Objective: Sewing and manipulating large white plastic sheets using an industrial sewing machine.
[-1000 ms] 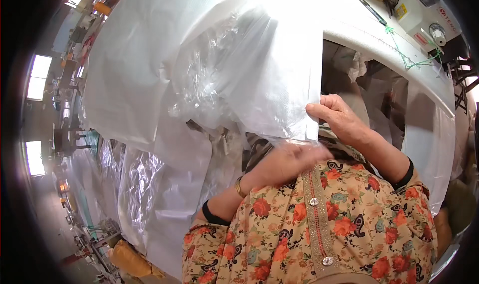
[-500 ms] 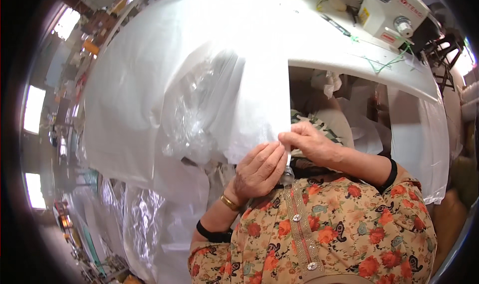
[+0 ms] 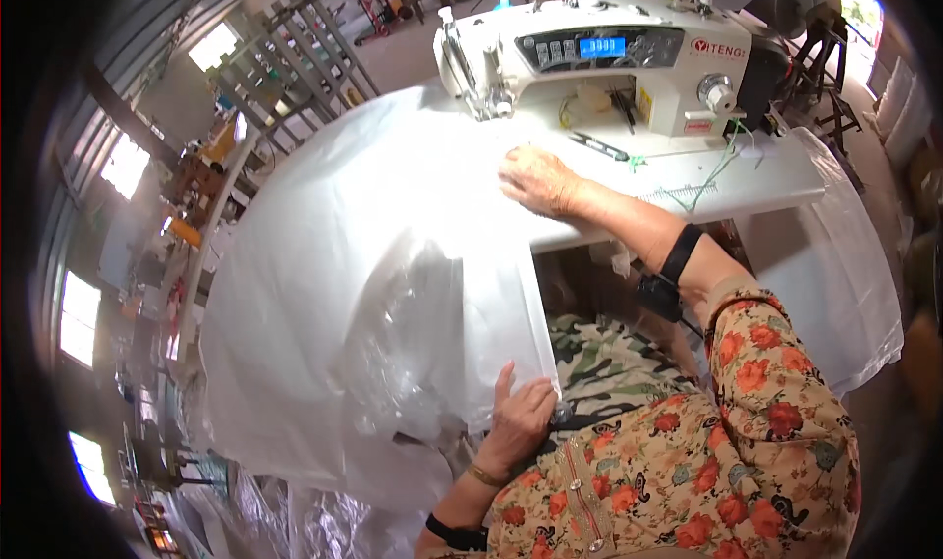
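A large white fabric sheet [image 3: 295,294] spreads over the table's left side and hangs toward my lap, with a folded edge on its right. My left hand [image 3: 521,421] grips the near end of that edge, its index finger lifted. Farther up the same edge is my right hand [image 3: 538,179], fingers curled down onto the fabric just short of the needle area; its fingertips are partly lost in the glare. Beyond it stands a white sewing machine [image 3: 589,53], its needle head [image 3: 491,97] above the sheet. A crumpled clear plastic layer [image 3: 398,333] shows within the sheet.
A dark pen-like tool [image 3: 599,146] and green threads [image 3: 702,191] lie on the machine table [image 3: 776,181], right of my right hand. Clear plastic [image 3: 859,294] hangs off its right end. Metal racks [image 3: 295,63] stand at the far left.
My right hand has left my left hand's side and moved forward along the edge toward the machine. My left hand stays at the near end. The view has tilted up, showing the whole machine.
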Tool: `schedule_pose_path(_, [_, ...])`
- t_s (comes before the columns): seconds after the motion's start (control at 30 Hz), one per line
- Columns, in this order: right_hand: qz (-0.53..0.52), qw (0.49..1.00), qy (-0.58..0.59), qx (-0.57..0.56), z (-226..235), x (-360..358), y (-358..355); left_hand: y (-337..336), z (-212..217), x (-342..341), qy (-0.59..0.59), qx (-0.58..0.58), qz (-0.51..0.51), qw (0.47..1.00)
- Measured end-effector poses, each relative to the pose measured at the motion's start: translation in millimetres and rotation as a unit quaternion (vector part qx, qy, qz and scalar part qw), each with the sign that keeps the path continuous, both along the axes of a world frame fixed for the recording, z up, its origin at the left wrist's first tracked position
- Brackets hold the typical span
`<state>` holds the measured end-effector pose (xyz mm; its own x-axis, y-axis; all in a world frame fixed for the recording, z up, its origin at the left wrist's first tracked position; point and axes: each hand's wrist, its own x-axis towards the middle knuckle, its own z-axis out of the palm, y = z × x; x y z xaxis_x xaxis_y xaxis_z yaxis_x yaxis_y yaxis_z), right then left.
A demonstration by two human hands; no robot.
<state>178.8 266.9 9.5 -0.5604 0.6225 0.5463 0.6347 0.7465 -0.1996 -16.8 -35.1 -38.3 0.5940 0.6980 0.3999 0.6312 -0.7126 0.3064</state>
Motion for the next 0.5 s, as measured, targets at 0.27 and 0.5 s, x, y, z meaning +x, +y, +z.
schedule_pose_path(0.27, [0.029,0.998,-0.043,-0.036,7,-7,-2,16,-4,-23,-0.028,-0.025,0.033,0.999])
schedule_pose_path(0.5, [0.058,0.993,-0.079,-0.063,13,-5,-7,59,23,-28,-0.03,-0.009,0.054,0.998])
